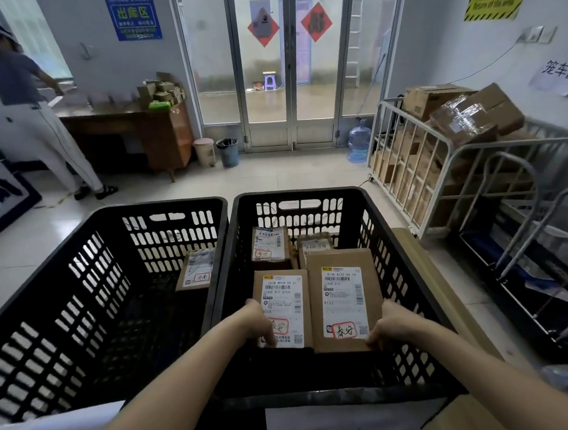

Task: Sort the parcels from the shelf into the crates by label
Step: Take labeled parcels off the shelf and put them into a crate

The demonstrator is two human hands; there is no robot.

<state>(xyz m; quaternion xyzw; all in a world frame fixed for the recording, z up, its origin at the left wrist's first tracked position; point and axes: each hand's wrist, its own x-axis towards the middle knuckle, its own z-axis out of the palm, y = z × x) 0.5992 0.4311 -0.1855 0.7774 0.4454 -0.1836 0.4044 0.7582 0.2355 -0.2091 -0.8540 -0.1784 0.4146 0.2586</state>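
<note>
while two parcels were gripped inside the right crate

where the view began, two bare forearms were stretched forward into the right crate, a black slotted plastic one. the left hand was curled over the near left edge of a smaller parcel, with its fingers laid on the white label. the right hand was closed round the near right corner of a larger parcel. both brown parcels were held side by side, touching, labels up, within the crate's walls; whether they were rested on its floor could not be told. a handwritten mark ringed in red was carried on each label.

behind them, a back-left parcel and a back-right parcel were seen against the far wall of the same crate. just to the left, almost rim to rim, the left crate was placed, and a lone parcel was propped at its far right side.

beyond the crates, on pale floor tiles, a white cage trolley filled with cardboard boxes was parked at the right, with a blue water bottle beside it. a pink bin and a dark bin were set before glass doors. a wooden desk was stood at the left, and another person was turned away near it.
</note>
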